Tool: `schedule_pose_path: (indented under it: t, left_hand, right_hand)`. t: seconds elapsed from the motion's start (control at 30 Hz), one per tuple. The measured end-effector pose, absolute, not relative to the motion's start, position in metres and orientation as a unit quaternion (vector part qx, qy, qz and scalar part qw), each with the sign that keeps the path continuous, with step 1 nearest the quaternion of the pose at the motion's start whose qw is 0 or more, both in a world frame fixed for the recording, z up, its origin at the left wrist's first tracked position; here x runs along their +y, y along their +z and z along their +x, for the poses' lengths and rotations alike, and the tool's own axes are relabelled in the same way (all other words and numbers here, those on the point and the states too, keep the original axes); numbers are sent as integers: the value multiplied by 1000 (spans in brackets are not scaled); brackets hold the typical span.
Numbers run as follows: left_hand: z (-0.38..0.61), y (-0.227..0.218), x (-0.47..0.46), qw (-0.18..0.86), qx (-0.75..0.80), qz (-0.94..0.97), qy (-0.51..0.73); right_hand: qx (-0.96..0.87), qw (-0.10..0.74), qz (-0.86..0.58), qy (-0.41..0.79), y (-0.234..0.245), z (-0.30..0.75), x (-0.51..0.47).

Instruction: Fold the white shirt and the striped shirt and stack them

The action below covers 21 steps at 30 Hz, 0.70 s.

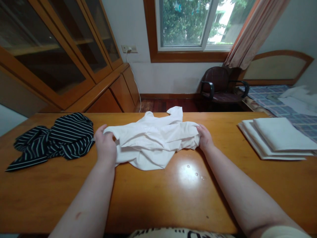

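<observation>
A crumpled white cloth garment [151,142] lies across the middle of the wooden table, its exact kind hard to make out. My left hand [105,142] grips its left end, with thumb and fingers closed on the fabric. At the opposite end, my right hand [205,136] pinches the cloth's edge. Between the two hands the fabric is stretched sideways in loose folds, and part of it bunches toward the table's far edge. Left of my left hand rests a bunched black cloth with white stripes [71,132].
A stack of folded white cloths [282,137] sits at the right of the table [153,198]. Beyond the far edge stand a dark office chair [219,84] and a bed [269,94]. A glass-door cabinet [99,79] is at the left.
</observation>
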<state>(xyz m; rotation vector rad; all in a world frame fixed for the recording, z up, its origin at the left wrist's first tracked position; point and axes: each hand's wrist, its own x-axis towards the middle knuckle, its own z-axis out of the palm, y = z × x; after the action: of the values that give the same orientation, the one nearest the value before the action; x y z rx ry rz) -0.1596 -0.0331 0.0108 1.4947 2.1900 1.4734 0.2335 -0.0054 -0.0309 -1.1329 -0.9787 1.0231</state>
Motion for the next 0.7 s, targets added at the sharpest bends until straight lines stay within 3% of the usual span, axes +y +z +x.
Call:
schedule_pose_path:
  t: [0.1,0.23,0.37,0.5,0.57,0.7]
  left_hand:
    - [-152,15,-35,28,726,508,462]
    - [-141,14,-34,114,723,578,360]
    - [-128,-1,-34,196,664,674,258]
    - [-114,-9,-37,195,627,732,184]
    - [-111,-8,-37,183,612,751,168]
    - [-111,-6,-33,170,566,791,160]
  right_hand:
    - [-458,571,-478,485,-33,229,-7]
    - [-593,450,-460,483,-33,224,-13]
    - [-743,311,-410,428,-20,213,-25]
    - [-853,222,-316,351,-3,199,-39]
    - [-865,237,-319,305,0,198,-44]
    - [-793,386,-443,161,-3,204,-45]
